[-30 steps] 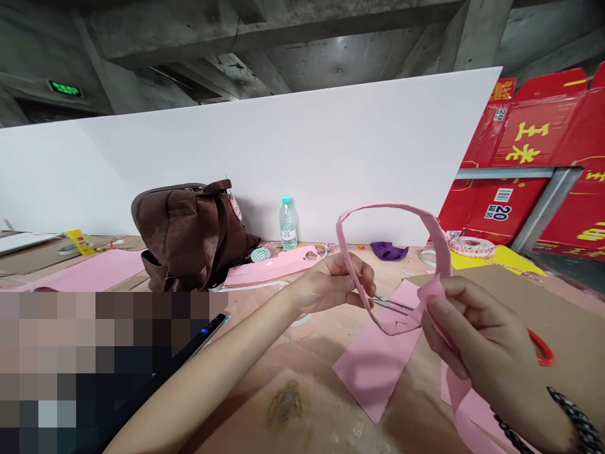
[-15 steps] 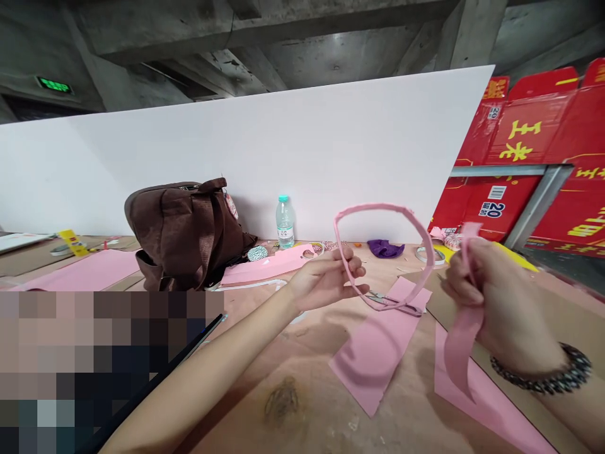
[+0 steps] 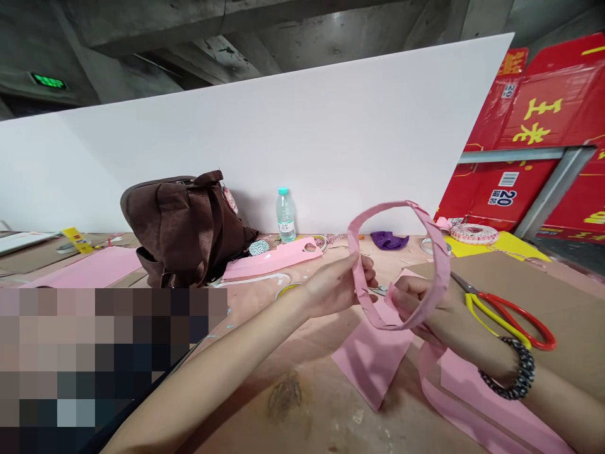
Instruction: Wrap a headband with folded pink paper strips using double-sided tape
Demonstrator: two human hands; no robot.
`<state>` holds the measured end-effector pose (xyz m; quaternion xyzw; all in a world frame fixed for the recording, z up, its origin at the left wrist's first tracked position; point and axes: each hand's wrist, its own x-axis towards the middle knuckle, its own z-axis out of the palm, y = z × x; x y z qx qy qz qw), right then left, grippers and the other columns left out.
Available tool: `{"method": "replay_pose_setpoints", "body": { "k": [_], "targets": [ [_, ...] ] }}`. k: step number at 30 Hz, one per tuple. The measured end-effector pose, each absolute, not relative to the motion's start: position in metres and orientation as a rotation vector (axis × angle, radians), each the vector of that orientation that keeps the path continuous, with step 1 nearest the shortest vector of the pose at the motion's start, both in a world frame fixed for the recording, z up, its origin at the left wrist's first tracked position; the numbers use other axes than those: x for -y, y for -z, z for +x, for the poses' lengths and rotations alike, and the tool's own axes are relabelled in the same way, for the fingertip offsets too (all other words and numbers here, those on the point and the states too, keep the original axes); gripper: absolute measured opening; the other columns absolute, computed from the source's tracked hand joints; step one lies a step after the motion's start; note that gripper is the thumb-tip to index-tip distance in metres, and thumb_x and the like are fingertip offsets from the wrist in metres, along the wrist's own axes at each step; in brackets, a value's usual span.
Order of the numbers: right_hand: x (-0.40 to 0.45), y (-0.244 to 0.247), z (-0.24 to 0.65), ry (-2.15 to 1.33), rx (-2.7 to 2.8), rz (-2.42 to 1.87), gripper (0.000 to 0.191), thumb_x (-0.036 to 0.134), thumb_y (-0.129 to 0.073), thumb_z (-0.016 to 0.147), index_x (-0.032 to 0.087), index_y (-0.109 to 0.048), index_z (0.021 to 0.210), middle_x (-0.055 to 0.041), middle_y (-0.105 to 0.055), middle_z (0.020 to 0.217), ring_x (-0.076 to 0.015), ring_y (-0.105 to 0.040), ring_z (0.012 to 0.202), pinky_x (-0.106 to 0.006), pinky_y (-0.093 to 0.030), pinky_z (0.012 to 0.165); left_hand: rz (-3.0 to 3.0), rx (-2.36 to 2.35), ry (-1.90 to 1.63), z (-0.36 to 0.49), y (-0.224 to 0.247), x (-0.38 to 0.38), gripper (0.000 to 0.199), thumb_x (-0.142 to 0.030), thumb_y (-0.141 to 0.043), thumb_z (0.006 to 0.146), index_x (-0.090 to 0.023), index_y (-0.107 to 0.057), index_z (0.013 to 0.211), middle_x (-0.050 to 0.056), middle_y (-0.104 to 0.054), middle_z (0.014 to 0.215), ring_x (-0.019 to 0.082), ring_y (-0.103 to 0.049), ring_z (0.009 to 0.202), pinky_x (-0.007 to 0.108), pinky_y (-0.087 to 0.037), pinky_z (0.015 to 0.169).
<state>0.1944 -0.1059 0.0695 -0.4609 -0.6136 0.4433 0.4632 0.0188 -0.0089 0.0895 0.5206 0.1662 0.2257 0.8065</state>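
Note:
My left hand [image 3: 338, 285] pinches the left side of a pink wrapped ring [image 3: 439, 268], which stands upright above the table. My right hand [image 3: 425, 309] is behind the ring's lower right part, its fingers closed on a pink strip [image 3: 431, 378] that trails down over the table. Below the ring a pink paper piece [image 3: 373, 356] lies on the table. Part of a small pair of scissors [image 3: 379, 291] shows between the hands; the rest is hidden.
Red and yellow scissors [image 3: 501, 312] lie on brown cardboard [image 3: 567, 309] at the right. Further back are a brown bag [image 3: 174, 221], a water bottle [image 3: 285, 217], purple material [image 3: 389, 240] and a patterned tape roll [image 3: 474, 233]. A white board [image 3: 283, 132] stands behind.
My right hand has moved left with the strip, to behind the ring. The ring has turned, showing its wrapped side more broadly. The red and yellow scissors have come into sight.

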Motion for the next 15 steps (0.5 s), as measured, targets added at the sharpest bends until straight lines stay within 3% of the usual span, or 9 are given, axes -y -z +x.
{"method": "replay_pose_setpoints", "body": {
  "k": [4,9,15],
  "targets": [
    [0.106,-0.064,0.195,-1.117,1.545,-1.089,0.047,0.057,-0.057,0.089,0.017,-0.046,0.067,0.0052,-0.037,0.05,-0.0043,-0.027,0.042,-0.016,-0.019,0.038,1.253,-0.458,-0.492,0.022,-0.083,0.009,0.028,-0.042,-0.068,0.079,-0.016,-0.062,0.083,-0.001,-0.054,0.073,0.011,-0.048,0.067,0.024,-0.04,0.065],
    [0.102,-0.062,0.198,-1.114,1.431,-1.082,0.038,0.055,-0.058,0.09,0.019,-0.049,0.084,0.009,-0.033,0.049,-0.0037,-0.024,0.04,-0.014,-0.015,0.036,1.418,-0.52,-0.521,0.022,-0.085,0.011,0.03,-0.044,-0.07,0.077,-0.014,-0.065,0.078,0.001,-0.061,0.074,0.012,-0.057,0.07,0.025,-0.045,0.068],
    [0.105,-0.066,0.197,-1.089,1.378,-1.086,0.034,0.053,-0.058,0.09,0.021,-0.046,0.085,0.0079,-0.035,0.052,-0.0057,-0.03,0.042,-0.015,-0.021,0.038,1.558,-0.632,-0.61,0.022,-0.095,0.012,0.023,-0.037,-0.072,0.074,-0.014,-0.067,0.074,0.001,-0.064,0.07,0.012,-0.062,0.067,0.027,-0.051,0.067]
  ]
}}
